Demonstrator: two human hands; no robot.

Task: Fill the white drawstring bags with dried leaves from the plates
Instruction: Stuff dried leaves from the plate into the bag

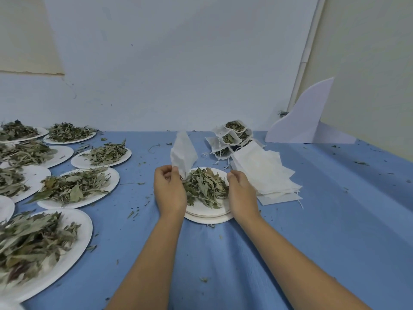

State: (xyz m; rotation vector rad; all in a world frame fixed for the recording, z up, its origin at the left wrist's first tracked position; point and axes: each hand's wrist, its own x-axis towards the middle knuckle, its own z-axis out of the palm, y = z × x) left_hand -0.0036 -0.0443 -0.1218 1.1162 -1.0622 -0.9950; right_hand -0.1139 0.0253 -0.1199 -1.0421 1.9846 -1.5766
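blue tablecloth | left hand pinches a white bag by its lower end, bag standing up over the plate's far left rim | right hand curled at the right edge of the leaves, grip cannot be told | leaves heaped on stacked plates between the hands | empty bags piled just right | filled bags behind

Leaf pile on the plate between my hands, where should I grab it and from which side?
Pinch a loose tuft at the right edge of the leaf pile, coming from the right, where the right hand is. The leaves lie heaped and tangled, and the left hand holds the bag on the pile's left.
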